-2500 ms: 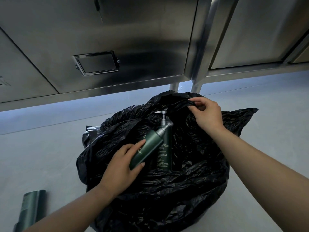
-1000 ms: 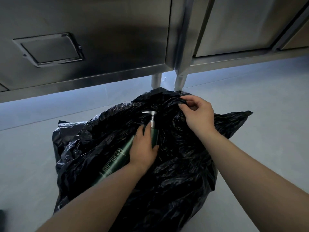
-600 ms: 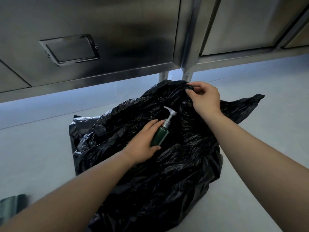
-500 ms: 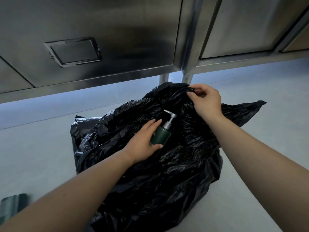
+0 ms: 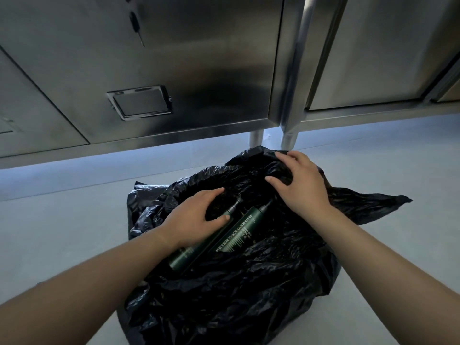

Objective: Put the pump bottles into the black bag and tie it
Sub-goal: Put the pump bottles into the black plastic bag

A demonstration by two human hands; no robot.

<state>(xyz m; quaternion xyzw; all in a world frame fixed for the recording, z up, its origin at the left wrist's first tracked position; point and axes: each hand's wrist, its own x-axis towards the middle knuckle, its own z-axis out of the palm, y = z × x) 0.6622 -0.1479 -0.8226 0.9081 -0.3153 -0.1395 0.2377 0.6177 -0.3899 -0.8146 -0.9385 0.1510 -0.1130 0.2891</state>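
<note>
Left hand (image 5: 196, 216): fingers relaxed, resting on one dark green pump bottle (image 5: 185, 255).
Right hand (image 5: 302, 186): splayed flat on crinkled black plastic bag (image 5: 249, 295).

Two dark green pump bottles (image 5: 234, 235), one with white lettering, lie in the crinkled black bag (image 5: 249, 295); the floor (image 5: 62, 232) is pale grey.
</note>
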